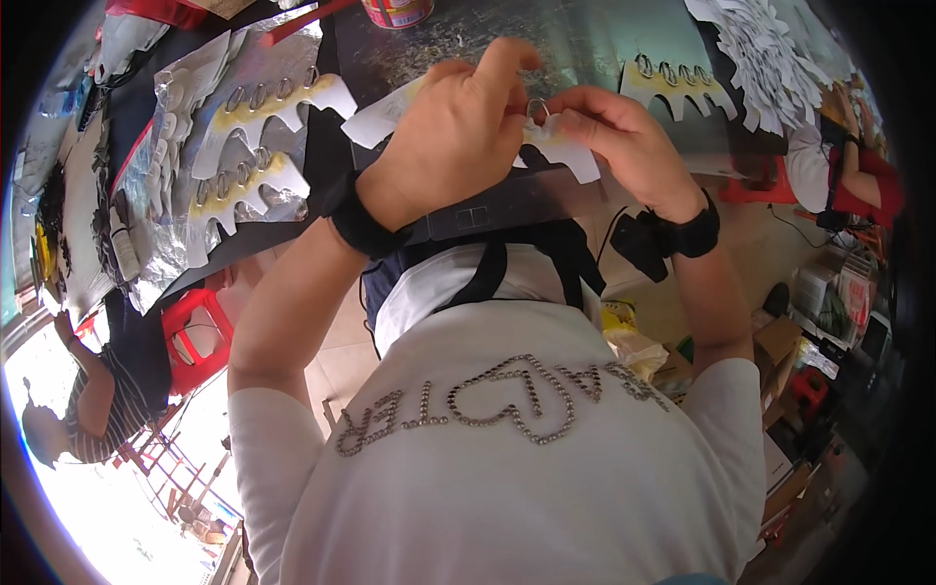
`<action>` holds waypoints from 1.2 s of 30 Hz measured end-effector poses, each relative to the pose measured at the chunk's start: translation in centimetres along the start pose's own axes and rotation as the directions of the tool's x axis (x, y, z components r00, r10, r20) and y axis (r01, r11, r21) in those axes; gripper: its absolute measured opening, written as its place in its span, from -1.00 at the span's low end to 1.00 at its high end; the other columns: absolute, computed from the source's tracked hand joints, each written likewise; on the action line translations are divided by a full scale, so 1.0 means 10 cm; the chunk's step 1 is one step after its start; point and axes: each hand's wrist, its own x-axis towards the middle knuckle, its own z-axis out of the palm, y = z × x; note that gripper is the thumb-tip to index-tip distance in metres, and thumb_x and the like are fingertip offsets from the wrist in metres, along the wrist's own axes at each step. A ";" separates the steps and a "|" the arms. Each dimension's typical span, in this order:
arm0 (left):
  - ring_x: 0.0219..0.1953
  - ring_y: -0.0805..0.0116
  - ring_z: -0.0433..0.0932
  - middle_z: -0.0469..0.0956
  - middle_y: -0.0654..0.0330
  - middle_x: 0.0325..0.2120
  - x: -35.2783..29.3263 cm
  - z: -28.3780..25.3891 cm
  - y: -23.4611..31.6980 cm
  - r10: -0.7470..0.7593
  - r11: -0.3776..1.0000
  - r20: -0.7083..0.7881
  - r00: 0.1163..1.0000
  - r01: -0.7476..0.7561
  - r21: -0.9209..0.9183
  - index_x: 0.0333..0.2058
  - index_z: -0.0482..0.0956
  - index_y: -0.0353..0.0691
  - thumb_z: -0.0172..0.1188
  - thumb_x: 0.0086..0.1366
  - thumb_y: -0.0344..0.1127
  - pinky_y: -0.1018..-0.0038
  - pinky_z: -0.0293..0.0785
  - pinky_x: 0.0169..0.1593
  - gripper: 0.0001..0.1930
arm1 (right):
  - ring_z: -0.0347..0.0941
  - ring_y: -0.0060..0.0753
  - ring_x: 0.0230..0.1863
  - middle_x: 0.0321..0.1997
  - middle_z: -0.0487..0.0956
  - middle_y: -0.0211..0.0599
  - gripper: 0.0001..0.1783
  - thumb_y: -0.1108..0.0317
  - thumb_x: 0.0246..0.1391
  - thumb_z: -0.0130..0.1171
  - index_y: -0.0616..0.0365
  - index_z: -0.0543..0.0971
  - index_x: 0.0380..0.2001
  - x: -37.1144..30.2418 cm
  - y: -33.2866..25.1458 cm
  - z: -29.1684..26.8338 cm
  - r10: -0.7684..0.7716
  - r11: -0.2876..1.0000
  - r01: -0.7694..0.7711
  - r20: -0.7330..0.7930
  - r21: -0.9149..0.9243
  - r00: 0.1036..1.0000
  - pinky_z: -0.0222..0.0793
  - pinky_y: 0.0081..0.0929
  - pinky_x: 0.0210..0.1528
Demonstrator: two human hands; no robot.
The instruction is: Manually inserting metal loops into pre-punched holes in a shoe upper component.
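Over the dark table, my left hand [453,141] lies across a white card-like piece with a scalloped edge [385,115]. Its index finger is bent and raised, the other fingers are curled, and what they hold is hidden. My right hand [639,146] pinches a small silvery metal ring [537,107] between thumb and index finger, above the scalloped part of the piece. The two hands' fingertips almost meet at this ring. Both wrists wear black bands.
At the left, scalloped white pieces bearing rings [278,102] lie on silvery foil [180,234]. Another such piece [678,88] is at the far right, beside a pile of white cutouts [756,58]. A tin [398,12] stands at the back. Other people sit at both sides.
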 end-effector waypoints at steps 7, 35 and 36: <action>-0.43 0.20 0.57 0.55 0.15 -0.51 0.01 -0.06 0.04 -0.222 0.973 0.034 0.975 0.223 -0.051 -0.06 0.33 -0.32 0.11 0.06 -0.57 0.41 0.46 -0.29 -0.59 | 0.47 -0.64 -0.20 -0.21 0.57 -0.41 -0.71 0.32 0.27 0.01 0.24 0.53 -0.05 0.08 0.02 -0.10 0.069 0.962 -0.088 0.082 0.258 0.994 0.40 -0.63 -0.10; -0.42 0.00 0.59 0.58 0.05 -0.52 0.24 0.19 -0.05 -0.371 0.875 0.166 0.914 0.284 0.393 -0.19 0.30 -0.28 0.12 0.03 -0.47 0.18 0.42 -0.27 -0.67 | 0.49 -0.01 -0.32 -0.38 0.53 -0.15 -0.80 0.62 -0.13 0.08 0.19 0.42 -0.35 0.39 0.24 0.21 -0.458 0.735 0.258 -0.179 -0.628 0.871 0.40 -0.20 -0.31; -0.36 0.02 0.59 0.58 0.06 -0.45 0.23 0.21 -0.05 -0.391 0.851 0.144 0.909 0.297 0.432 -0.17 0.32 -0.26 0.13 0.02 -0.46 0.19 0.41 -0.21 -0.65 | 0.49 -0.02 -0.31 -0.38 0.53 -0.16 -0.79 0.63 -0.13 0.08 0.18 0.42 -0.35 0.37 0.24 0.21 -0.459 0.732 0.252 -0.185 -0.633 0.869 0.40 -0.21 -0.31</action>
